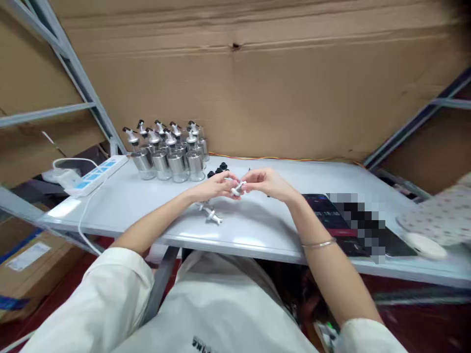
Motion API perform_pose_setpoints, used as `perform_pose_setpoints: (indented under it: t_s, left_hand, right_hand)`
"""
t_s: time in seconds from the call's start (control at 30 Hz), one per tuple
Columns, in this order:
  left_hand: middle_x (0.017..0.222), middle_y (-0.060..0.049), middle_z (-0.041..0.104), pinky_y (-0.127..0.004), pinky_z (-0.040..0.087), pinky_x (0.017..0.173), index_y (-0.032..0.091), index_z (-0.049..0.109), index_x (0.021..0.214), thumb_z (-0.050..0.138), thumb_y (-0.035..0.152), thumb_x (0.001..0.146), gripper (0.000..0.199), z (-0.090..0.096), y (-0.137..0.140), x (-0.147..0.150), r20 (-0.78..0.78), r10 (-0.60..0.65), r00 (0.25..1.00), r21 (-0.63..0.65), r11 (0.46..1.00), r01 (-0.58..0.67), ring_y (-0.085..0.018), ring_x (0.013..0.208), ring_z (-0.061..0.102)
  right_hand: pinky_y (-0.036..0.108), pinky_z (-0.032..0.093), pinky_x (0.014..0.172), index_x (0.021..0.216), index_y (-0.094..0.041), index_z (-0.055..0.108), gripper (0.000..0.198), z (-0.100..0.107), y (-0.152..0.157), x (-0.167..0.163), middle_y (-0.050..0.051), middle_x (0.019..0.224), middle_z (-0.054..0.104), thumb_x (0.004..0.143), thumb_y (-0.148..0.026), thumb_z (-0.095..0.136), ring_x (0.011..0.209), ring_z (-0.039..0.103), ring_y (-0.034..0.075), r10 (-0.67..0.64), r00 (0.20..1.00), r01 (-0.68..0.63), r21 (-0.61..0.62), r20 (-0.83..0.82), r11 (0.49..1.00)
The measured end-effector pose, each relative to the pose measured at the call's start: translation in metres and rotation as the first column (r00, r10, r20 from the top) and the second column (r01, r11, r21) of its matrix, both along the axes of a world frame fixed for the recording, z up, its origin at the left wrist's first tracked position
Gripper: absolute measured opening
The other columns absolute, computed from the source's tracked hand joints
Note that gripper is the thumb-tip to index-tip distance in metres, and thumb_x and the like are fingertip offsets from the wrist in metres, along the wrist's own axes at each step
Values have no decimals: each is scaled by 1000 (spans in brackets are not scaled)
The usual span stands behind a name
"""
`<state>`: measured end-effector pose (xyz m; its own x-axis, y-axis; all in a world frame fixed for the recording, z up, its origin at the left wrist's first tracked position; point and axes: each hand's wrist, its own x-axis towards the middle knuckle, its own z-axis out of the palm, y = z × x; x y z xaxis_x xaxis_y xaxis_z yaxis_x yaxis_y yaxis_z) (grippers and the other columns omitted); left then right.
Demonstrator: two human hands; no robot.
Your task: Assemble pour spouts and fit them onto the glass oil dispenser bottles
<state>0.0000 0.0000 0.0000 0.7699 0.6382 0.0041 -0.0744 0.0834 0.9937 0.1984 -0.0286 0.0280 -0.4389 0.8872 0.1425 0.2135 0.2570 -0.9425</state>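
Fingers (232, 183) on both your hands are closed on one small white part (238, 188), head view. Your left hand (216, 186) has it between thumb and fingers; your right hand (271, 184) pinches its upper right end. Hands almost meet, part bridging them, held above the desk (245, 228). Fine detail of the part is too small to read.

Loose white pieces (213, 215) lie on the desk just below your left hand, toward you, partly hidden by it. Black caps (222, 166) sit in a small group behind your left hand, some covered by it.

Bottles (177, 164) stand upright in a tight cluster at back left: metal sleeves, clear glass bases, silver pour spouts with black tips. Exact count unclear, they overlap.

White power strip (96, 175) with blue socket faces lies along the left edge, white cable (83, 215) running down off the desk. Dark-screened device (327, 213) lies flat to the right of your right forearm, partly pixelated. Beyond it, round white item (427, 245) near the right front edge, dotted fabric (434, 215) beside it.

Thin red-yellow wires (283, 158) run along the back edge, against the cardboard (257, 98). You've got a bracelet (319, 243) on your right arm.
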Motion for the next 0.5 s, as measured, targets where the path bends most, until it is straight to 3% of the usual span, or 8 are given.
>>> perform_pose_setpoints:
  t_s: [0.23, 0.5]
  left_hand:
    - [96, -6, 65, -32, 44, 84, 12, 62, 88, 63, 54, 74, 44, 2, -6, 3, -169, 67, 983, 249, 968, -23, -14, 89, 59]
    - [84, -4, 65, -27, 43, 74, 12, 63, 83, 68, 46, 71, 36, 7, -6, 1, -214, 125, 969, 274, 960, -63, -11, 75, 56]
  right_hand:
    - [27, 44, 60, 69, -15, 70, 24, -2, 1, 0, 4, 64, 68, 64, -38, 74, 60, 56, 12, 10, 998, -13, 40, 64, 999]
    - [27, 44, 58, 68, -15, 67, 29, -5, 5, 1, 3, 62, 64, 62, -43, 74, 60, 56, 13, -47, 995, 38, 100, 88, 994]
